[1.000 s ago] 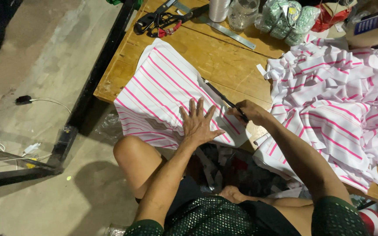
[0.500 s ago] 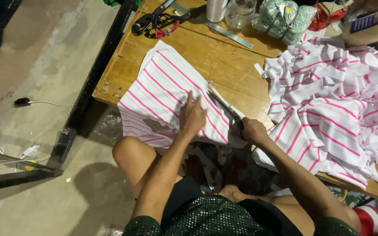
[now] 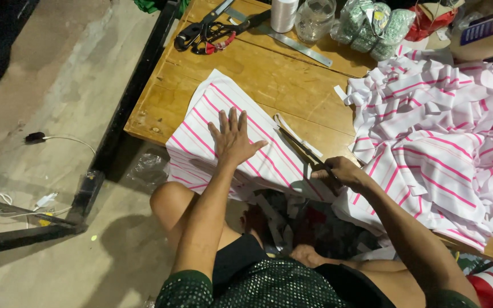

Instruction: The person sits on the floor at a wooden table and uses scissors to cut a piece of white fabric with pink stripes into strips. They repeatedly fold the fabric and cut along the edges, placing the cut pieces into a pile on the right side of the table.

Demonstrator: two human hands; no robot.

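Left hand (image 3: 234,137) slid up, now splayed flat on striped fabric (image 3: 258,142) | right hand (image 3: 338,172) grips shears (image 3: 300,149) | cloth looks soft, light; hold near cut.

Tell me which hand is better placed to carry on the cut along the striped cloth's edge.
Likely the right hand: it grips the scissors, whose blades lie along the right edge of the striped cloth. The left hand lies flat, fingers spread, on the cloth, pinning it to the wooden table.
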